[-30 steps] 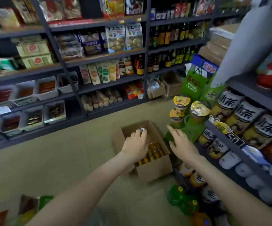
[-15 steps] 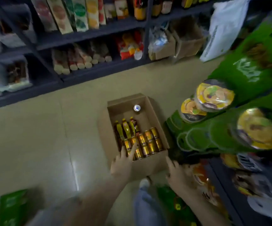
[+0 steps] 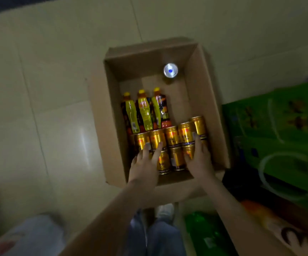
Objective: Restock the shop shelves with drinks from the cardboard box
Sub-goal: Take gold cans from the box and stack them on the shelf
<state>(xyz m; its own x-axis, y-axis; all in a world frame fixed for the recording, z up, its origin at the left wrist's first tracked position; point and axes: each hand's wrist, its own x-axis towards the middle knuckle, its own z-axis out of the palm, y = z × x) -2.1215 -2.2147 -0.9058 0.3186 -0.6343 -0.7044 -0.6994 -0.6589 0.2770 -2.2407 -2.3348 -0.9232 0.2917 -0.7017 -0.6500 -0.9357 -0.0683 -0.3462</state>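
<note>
An open cardboard box lies on the tiled floor below me. Several gold cans lie in two rows at its near end. Beyond them lie three bottles with yellow caps. One silver can stands upright at the far end. My left hand rests flat on the left gold cans, fingers spread. Over the right gold cans lies my right hand, fingers extended. Neither hand has closed around a can.
Green packaged goods and a low shelf crowd the right side, touching the box. A white bag sits at lower left. My legs and a shoe are just behind the box. Tiled floor stretches left and beyond.
My view has dropped from the shelves to straight over the box. Both hands have moved from the box's near edge down onto the gold cans.
</note>
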